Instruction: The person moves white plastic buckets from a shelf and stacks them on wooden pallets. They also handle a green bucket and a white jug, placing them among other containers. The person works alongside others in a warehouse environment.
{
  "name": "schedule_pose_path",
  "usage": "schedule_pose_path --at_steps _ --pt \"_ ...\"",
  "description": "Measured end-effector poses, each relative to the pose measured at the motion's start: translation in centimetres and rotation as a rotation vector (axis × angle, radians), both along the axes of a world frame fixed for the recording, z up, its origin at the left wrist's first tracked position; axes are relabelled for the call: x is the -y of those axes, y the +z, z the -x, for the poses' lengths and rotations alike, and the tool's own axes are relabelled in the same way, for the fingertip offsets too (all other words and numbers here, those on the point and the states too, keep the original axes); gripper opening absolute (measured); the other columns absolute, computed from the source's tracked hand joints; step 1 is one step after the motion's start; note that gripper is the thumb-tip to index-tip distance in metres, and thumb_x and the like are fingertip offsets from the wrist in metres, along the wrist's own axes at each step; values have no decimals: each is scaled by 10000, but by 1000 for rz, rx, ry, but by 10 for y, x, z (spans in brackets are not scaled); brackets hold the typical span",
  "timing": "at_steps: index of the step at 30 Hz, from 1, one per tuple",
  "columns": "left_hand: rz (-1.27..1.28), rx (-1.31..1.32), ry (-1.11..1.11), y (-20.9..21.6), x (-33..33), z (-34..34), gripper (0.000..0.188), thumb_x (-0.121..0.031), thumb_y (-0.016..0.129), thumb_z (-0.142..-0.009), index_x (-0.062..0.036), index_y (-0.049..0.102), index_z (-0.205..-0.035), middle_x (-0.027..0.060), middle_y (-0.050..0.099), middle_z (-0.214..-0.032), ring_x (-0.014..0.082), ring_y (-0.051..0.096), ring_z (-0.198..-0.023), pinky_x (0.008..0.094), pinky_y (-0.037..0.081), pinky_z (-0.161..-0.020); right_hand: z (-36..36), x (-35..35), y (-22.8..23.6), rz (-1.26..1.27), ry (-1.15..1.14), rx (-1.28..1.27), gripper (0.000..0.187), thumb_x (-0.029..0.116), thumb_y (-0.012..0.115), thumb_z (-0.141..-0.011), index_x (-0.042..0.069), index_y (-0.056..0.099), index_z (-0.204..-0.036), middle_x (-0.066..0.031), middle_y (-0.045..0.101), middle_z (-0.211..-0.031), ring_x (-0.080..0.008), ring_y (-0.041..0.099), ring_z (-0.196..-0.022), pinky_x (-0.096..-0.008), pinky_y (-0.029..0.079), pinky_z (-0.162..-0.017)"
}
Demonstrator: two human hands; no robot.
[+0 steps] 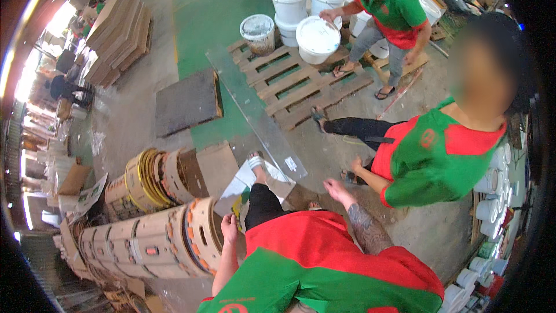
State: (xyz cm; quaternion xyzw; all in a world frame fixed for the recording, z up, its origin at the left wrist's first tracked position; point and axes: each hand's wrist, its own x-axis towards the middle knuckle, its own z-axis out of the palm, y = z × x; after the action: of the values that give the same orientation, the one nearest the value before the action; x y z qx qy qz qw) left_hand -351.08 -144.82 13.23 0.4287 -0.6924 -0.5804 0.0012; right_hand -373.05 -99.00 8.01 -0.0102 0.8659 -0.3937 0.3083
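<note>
My left hand (229, 227) hangs by my side with its fingers loosely apart and nothing seen in it. It is beside the near end of a long tan drum-like roll (139, 237) with orange bits along its rim. Whether it touches the roll I cannot tell. Out in front of my body to the right, my right hand (339, 190) is raised with loosely spread fingers, holding nothing. Close to it stands a co-worker (431, 156) in a green and red shirt, whose own hand is near the waist.
Behind the long roll lies a second one with yellow bands (147, 177). A flat dark board (188, 101) and a wooden pallet (284, 78) lie on the floor ahead. Another person (394, 8) touches a white lidded bucket (318, 37). Stacked cardboard (119, 35) stands far left; more buckets (489, 182) line the right.
</note>
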Motion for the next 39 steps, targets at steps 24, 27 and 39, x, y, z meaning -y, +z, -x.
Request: schedule_pose_path --at_steps 24,27,39 --pt "-270 243 -115 -46 375 347 231 -243 654 -934 -39 604 -1031 31 625 -795 124 594 -613 275 455 -479 71 147 -14 -372 237 -137 327 312 574 -878 1 653 -814 -235 672 -804 -414 651 -769 -478 510 -682" --pt "-339 246 -122 -56 369 328 229 -220 630 -941 -38 608 -1079 45 627 -786 146 592 -577 283 453 -459 119 151 -13 -481 157 -144 246 255 589 -854 19 657 -872 -201 675 -804 -397 651 -759 -478 507 -672" --pt "82 584 -584 -79 411 401 315 -319 578 -897 -31 690 -842 76 679 -697 198 654 -660 354 520 -651 149 165 -68 -445 200 -307 267 281 596 -897 28 636 -824 -69 615 -709 -170 607 -625 -341 475 -548"
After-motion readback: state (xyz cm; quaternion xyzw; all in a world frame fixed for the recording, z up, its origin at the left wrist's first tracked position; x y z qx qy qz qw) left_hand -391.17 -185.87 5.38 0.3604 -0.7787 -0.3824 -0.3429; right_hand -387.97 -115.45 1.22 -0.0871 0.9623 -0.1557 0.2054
